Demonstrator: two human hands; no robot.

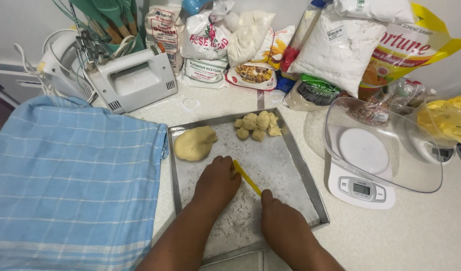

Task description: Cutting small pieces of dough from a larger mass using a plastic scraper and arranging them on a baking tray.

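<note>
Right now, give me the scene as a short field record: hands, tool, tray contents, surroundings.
left hand: left hand closed on one end of the thin yellow plastic strip
right hand: right hand closed at the strip's other end
surface: floured square metal tray under both hands
dough: flattened pale dough disc at the tray's back left; cluster of small dough pieces at back centre
left of tray: blue checked cloth
right of tray: white digital kitchen scale with clear bowl
</note>
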